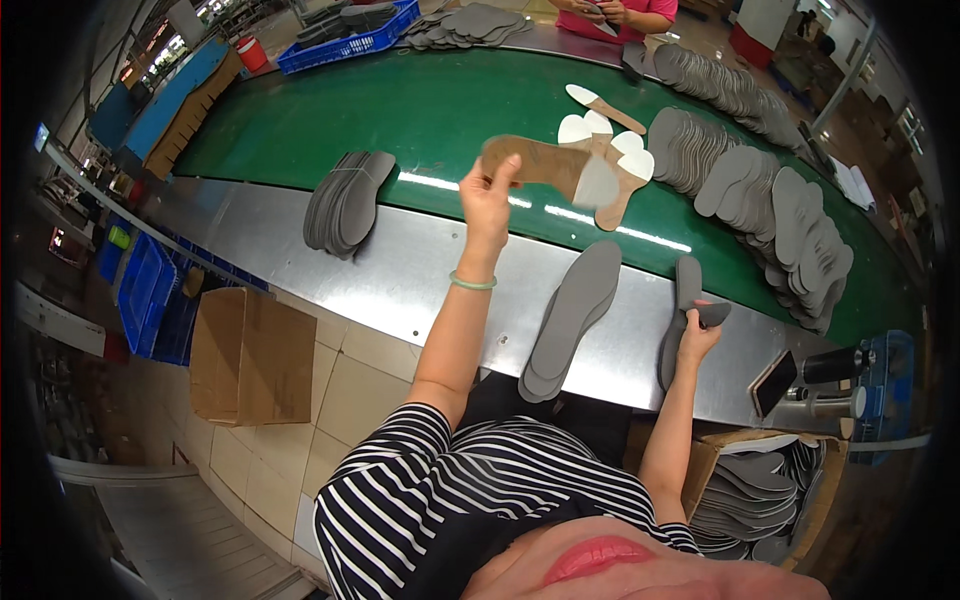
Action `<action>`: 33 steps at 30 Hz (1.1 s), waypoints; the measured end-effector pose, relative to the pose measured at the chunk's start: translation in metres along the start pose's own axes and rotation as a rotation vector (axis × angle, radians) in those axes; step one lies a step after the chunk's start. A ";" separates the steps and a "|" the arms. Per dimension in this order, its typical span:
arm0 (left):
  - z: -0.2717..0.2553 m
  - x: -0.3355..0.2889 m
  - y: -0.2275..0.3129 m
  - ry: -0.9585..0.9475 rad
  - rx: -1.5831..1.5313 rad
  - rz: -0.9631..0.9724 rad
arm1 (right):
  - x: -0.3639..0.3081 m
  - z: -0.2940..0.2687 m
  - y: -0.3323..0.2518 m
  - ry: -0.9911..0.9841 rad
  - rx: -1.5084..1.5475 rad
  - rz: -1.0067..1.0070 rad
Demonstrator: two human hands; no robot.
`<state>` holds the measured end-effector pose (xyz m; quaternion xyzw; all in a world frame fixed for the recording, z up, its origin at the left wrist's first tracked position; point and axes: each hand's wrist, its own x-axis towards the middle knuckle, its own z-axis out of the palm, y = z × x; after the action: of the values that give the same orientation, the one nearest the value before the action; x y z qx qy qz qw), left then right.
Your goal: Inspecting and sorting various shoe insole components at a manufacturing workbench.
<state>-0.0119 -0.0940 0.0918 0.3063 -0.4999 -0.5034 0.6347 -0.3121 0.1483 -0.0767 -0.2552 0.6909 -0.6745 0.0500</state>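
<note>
Above the green belt, my left hand (490,200) pinches the heel end of a brown insole board (540,163) with a white toe. Just beyond its toe lie several similar brown and white boards (632,170) on the belt. My right hand (700,335) grips a grey insole (712,314) at the metal edge, its fingers partly hidden; another grey insole (688,285) lies beneath. Between my hands a small stack of grey insoles (575,315) rests on the metal ledge. To the left, a tied bundle of grey insoles (343,205) sits on the ledge.
Rows of grey insoles (745,185) line the belt's right side. A phone (772,384) and dark cylinder (835,365) are at the right end. Below are a carton of insoles (750,495) and another carton (250,355). A co-worker in pink (640,15) stands across the belt (290,120).
</note>
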 end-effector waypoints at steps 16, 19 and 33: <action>0.031 -0.104 -0.034 -0.659 -0.563 -0.832 | -0.045 -0.046 -0.227 -0.463 0.123 -0.148; 0.039 -0.101 -0.031 -0.726 -0.567 -0.874 | -0.046 -0.027 -0.201 -0.683 -0.037 -0.002; 0.051 -0.117 -0.019 -0.832 -0.634 -0.888 | -0.072 0.053 -0.149 -0.680 0.413 0.400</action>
<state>-0.0655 0.0167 0.0524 0.0629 -0.3577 -0.9137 0.1823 -0.1852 0.1371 0.0416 -0.3086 0.5216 -0.6532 0.4539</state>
